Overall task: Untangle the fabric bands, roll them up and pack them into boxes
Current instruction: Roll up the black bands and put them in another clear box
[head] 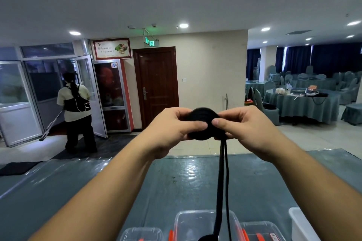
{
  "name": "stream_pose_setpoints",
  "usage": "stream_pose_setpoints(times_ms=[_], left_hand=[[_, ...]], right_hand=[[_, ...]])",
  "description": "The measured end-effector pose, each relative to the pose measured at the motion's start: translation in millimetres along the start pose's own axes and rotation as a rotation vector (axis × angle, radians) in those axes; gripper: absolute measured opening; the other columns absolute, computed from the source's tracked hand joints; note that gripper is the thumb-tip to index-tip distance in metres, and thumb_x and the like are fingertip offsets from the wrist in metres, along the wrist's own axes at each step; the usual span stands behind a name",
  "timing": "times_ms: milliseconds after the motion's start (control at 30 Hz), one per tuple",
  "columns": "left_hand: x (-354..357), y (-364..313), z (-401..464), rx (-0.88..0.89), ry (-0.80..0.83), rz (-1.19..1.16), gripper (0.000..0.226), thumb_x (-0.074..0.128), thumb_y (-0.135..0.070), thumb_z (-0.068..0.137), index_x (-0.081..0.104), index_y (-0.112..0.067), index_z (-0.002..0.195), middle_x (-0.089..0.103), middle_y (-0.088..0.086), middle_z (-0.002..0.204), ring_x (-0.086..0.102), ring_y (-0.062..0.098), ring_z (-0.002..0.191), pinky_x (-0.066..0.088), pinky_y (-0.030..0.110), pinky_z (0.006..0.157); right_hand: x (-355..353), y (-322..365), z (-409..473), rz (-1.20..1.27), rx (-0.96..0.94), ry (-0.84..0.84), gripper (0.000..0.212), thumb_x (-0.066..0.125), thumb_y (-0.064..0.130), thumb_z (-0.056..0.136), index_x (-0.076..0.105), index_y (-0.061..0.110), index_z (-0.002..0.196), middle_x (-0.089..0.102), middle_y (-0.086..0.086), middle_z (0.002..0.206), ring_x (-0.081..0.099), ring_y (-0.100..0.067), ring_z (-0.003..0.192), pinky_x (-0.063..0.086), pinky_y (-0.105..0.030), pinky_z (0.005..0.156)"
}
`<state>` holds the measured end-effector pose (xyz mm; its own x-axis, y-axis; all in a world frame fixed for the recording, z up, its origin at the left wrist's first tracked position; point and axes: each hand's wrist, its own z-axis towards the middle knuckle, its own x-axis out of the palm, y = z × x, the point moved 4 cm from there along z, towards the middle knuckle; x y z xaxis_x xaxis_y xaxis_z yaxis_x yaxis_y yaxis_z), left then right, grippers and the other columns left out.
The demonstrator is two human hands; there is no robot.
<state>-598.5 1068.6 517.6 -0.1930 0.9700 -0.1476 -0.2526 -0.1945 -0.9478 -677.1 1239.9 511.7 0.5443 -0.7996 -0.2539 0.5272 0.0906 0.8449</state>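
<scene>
Two hands, left hand [172, 129] and right hand [242, 127], pinch a black roll [203, 121] between them; its soft, light tail [223, 182] hangs below. Judged best gripped across the roll's flat faces.

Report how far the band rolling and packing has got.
Done: much of one black band is already wound into a roll. In hand: the left hand and right hand both pinch that roll above the table, with two loose strands hanging down unrolled. Left: finish winding and pack it; the clear box below holds no finished roll that I can see.
</scene>
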Motion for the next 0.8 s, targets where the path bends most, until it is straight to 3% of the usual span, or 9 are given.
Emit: stream_pose_setpoints(times_ms=[67, 200, 400, 500, 567, 667, 733, 800], left_hand=[[4.1, 1.3, -0.9, 0.011, -0.022, -0.151, 0.025, 0.074, -0.003, 0.090, 0.075, -0.002, 0.115, 0.078, 0.016, 0.108, 0.077, 0.025, 0.097, 0.060, 0.029, 0.082], [10.8, 9.0, -2.0, 0.008, -0.084, -0.276, 0.025, 0.073, -0.001, 0.090, 0.073, 0.001, 0.115, 0.077, 0.019, 0.109, 0.076, 0.022, 0.091, 0.060, 0.025, 0.076], [5.1, -1.5, -6.2, 0.010, 0.008, -0.037, 0.024, 0.073, 0.004, 0.089, 0.075, 0.001, 0.113, 0.078, 0.009, 0.090, 0.076, 0.015, 0.078, 0.055, 0.017, 0.061], [6.9, -3.2, -6.7, 0.073, -0.042, -0.164, 0.024, 0.073, 0.002, 0.090, 0.075, 0.000, 0.114, 0.079, 0.015, 0.101, 0.078, 0.025, 0.091, 0.061, 0.027, 0.073], [7.2, 0.9, -6.4, 0.093, -0.087, -0.207, 0.022, 0.073, -0.001, 0.090, 0.075, -0.003, 0.112, 0.079, 0.015, 0.104, 0.077, 0.026, 0.095, 0.061, 0.029, 0.077], [7.3, 2.5, -7.1, 0.056, -0.035, -0.140, 0.022, 0.074, -0.001, 0.089, 0.075, -0.002, 0.111, 0.078, 0.014, 0.104, 0.076, 0.027, 0.097, 0.062, 0.032, 0.083], [5.0, -1.1, -8.8, 0.038, 0.006, -0.023, 0.022, 0.075, -0.002, 0.089, 0.076, -0.003, 0.111, 0.078, 0.013, 0.102, 0.076, 0.024, 0.093, 0.061, 0.027, 0.077], [2.9, -3.7, -8.9, 0.039, 0.008, -0.016, 0.022, 0.074, -0.003, 0.090, 0.076, -0.003, 0.112, 0.079, 0.014, 0.102, 0.077, 0.025, 0.092, 0.059, 0.024, 0.073]], right_hand=[[2.4, 0.6, 0.3, 0.128, -0.010, -0.055, 0.015, 0.068, 0.010, 0.095, 0.080, 0.008, 0.104, 0.080, -0.013, 0.095, 0.076, -0.032, 0.092, 0.064, -0.040, 0.085], [3.6, -4.3, -1.0, 0.177, -0.010, -0.108, 0.013, 0.069, 0.009, 0.094, 0.080, 0.007, 0.101, 0.079, -0.016, 0.092, 0.075, -0.032, 0.087, 0.064, -0.045, 0.085], [0.5, 2.8, -2.5, -0.016, -0.003, 0.022, 0.015, 0.069, 0.009, 0.095, 0.081, 0.012, 0.104, 0.081, -0.010, 0.093, 0.076, -0.036, 0.095, 0.062, -0.044, 0.089], [1.4, 3.9, -2.4, 0.074, -0.016, -0.053, 0.015, 0.068, 0.010, 0.095, 0.080, 0.008, 0.105, 0.080, -0.011, 0.095, 0.075, -0.035, 0.097, 0.062, -0.044, 0.090], [3.0, 1.0, -4.6, 0.130, -0.009, -0.068, 0.015, 0.068, 0.009, 0.095, 0.080, 0.005, 0.103, 0.079, -0.017, 0.095, 0.073, -0.043, 0.098, 0.062, -0.048, 0.087], [0.4, -3.1, -6.9, 0.084, 0.008, -0.037, 0.014, 0.069, 0.009, 0.094, 0.082, 0.007, 0.100, 0.079, -0.019, 0.093, 0.074, -0.043, 0.090, 0.061, -0.053, 0.087], [1.1, -3.6, -7.2, 0.035, 0.020, 0.014, 0.014, 0.070, 0.010, 0.094, 0.083, 0.009, 0.100, 0.079, -0.020, 0.093, 0.074, -0.037, 0.086, 0.060, -0.055, 0.089], [2.1, -2.3, -6.1, 0.053, 0.012, 0.016, 0.014, 0.070, 0.011, 0.094, 0.082, 0.009, 0.100, 0.079, -0.020, 0.094, 0.075, -0.042, 0.092, 0.061, -0.053, 0.090]])
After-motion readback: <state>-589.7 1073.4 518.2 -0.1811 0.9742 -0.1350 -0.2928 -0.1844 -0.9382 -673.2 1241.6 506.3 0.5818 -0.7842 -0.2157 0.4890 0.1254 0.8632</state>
